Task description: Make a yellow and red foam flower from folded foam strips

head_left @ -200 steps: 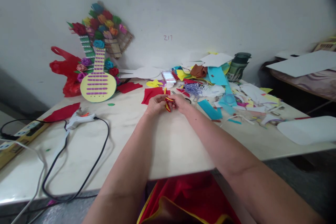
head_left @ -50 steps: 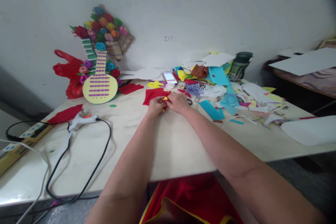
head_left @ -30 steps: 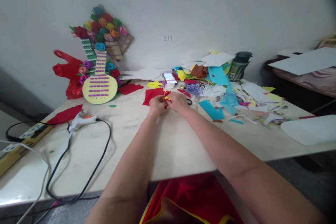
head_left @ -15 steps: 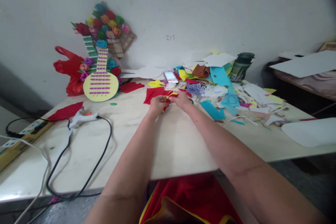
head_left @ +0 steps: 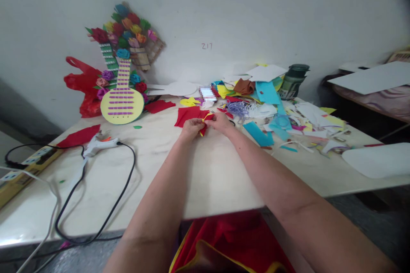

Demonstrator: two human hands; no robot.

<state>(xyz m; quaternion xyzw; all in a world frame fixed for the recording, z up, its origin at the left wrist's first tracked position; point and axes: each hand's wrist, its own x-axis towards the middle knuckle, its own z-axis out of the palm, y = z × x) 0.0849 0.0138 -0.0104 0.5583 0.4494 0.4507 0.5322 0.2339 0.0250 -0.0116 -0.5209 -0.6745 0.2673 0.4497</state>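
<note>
Evidently, a small red-and-yellow felt piece was pinched just above the table by the closed fingers of the left hand and right hand, and could be dropped or sprung open if either pinch were slackened.

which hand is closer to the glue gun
Left. The left hand sits right of the glue gun, well apart; the right hand is farther to the right. Both pinch a red-and-yellow craft piece.

Tally: one left hand, one right hand, one red-and-yellow piece, one glue gun, one paper guitar.
</note>
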